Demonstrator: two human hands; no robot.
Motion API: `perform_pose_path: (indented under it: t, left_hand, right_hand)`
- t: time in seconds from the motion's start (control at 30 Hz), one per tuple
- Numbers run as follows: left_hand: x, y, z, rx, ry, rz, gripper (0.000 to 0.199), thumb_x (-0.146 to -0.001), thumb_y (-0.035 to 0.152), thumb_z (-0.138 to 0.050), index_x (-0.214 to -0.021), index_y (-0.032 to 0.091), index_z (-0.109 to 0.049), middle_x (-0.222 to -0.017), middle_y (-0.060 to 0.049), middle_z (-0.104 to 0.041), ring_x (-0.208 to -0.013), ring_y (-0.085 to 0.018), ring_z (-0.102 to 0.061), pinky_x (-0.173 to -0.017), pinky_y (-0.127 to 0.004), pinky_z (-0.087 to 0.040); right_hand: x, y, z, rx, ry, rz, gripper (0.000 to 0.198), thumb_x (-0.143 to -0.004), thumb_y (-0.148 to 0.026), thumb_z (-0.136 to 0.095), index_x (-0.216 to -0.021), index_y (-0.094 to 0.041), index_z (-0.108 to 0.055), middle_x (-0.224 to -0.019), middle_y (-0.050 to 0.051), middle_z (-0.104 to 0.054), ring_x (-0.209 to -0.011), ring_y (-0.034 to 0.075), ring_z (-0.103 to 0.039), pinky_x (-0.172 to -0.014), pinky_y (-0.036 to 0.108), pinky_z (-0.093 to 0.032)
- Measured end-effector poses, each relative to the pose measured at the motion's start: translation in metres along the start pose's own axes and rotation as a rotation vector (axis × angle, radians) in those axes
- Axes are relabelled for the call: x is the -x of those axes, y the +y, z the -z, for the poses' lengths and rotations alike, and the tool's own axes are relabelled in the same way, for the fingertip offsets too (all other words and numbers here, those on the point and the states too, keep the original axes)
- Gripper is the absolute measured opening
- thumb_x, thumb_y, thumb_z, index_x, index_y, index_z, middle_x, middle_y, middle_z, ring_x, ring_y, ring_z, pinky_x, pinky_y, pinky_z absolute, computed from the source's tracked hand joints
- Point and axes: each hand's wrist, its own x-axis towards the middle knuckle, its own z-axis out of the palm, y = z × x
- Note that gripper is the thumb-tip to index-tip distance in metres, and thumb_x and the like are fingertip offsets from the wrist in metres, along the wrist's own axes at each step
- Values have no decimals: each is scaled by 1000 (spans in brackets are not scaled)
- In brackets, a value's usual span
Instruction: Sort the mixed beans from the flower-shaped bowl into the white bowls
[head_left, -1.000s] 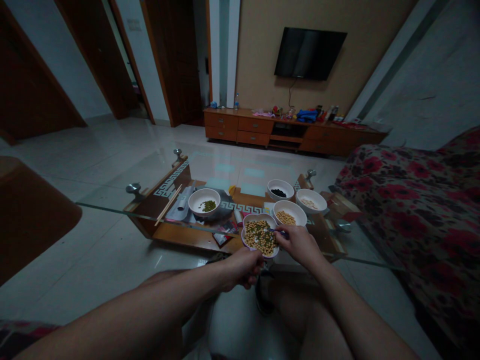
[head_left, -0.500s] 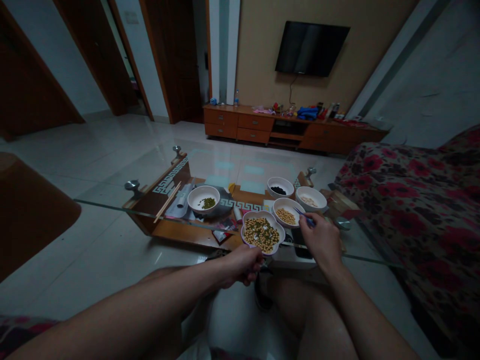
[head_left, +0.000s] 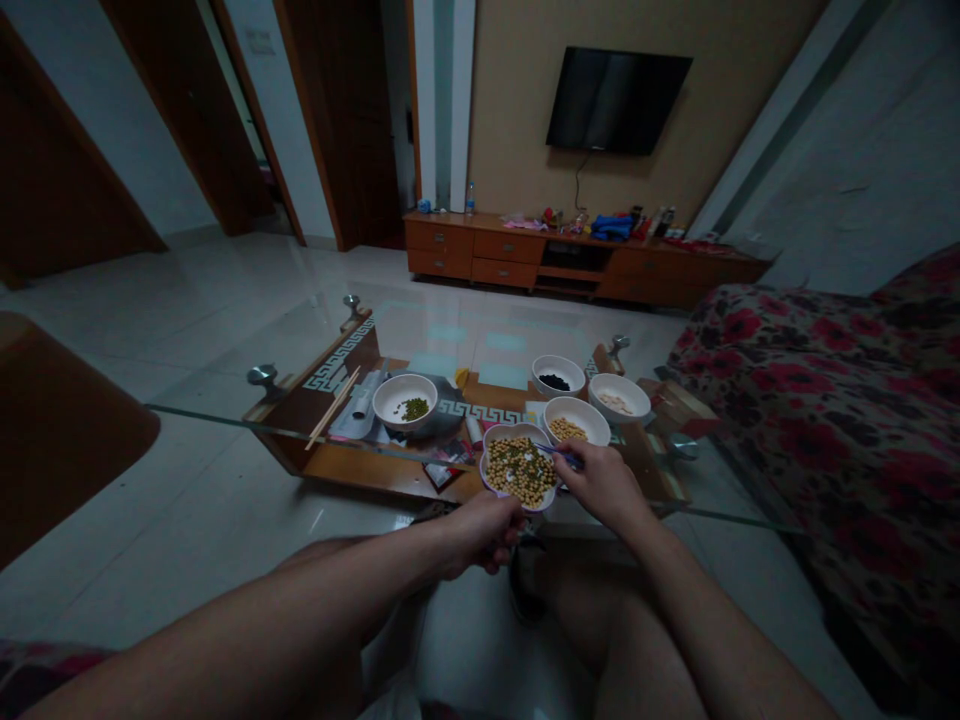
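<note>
My left hand (head_left: 491, 530) is closed at the near edge of a flower-shaped bowl (head_left: 489, 432), gripping it at the table's front edge. Yellow soybeans (head_left: 536, 492), green beans and a few white pieces are mixed inside. In my right hand (head_left: 600, 480) is a pair of slim blue-purple tweezers (head_left: 568, 459), their tips over the right side of that bowl. Just behind stands a round white bowl (head_left: 602, 430) of soybeans (head_left: 568, 429). Farther back are a bowl (head_left: 561, 364) of black beans and a bowl (head_left: 639, 400) of pale white pieces.
On the left of the glass table (head_left: 225, 415) is a white bowl (head_left: 386, 405) with green beans, beside wooden chopsticks (head_left: 332, 408). A brown box (head_left: 679, 405) lies at the right. Behind stands a TV cabinet (head_left: 510, 258); a floral-covered sofa (head_left: 817, 380) is at right.
My right hand has moved left and slightly down with the tweezers, from the soybean bowl to the flower-shaped bowl. My left hand stays on the flower-shaped bowl.
</note>
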Motion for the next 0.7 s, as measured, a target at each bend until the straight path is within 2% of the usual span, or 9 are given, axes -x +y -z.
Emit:
perform_pose_path:
  t: [0.23,0.7]
  left_hand:
    - [-1,-1,0,-11,13,-13,15,-82,33,-46,-75,22,-41,-54,8,-37,-37,-7,-33,-38,-19,-24]
    - [2,2,-1,-1,10,24,13,-83,29,-44,-74,21,-41,-53,7,-37,-36,-7,-33,-37,-19,-24]
  right_hand:
    - [-1,2,-6,58,-104,17,28,-85,-38,-49,-96,-25,-72,-90,4,-72,-81,17,-64,-60,23,-36]
    - [-6,3,-11,119,-169,32,28,-87,-37,-48,-100,-25,-70,-93,5,-72,-87,19,-65,-70,25,-41]
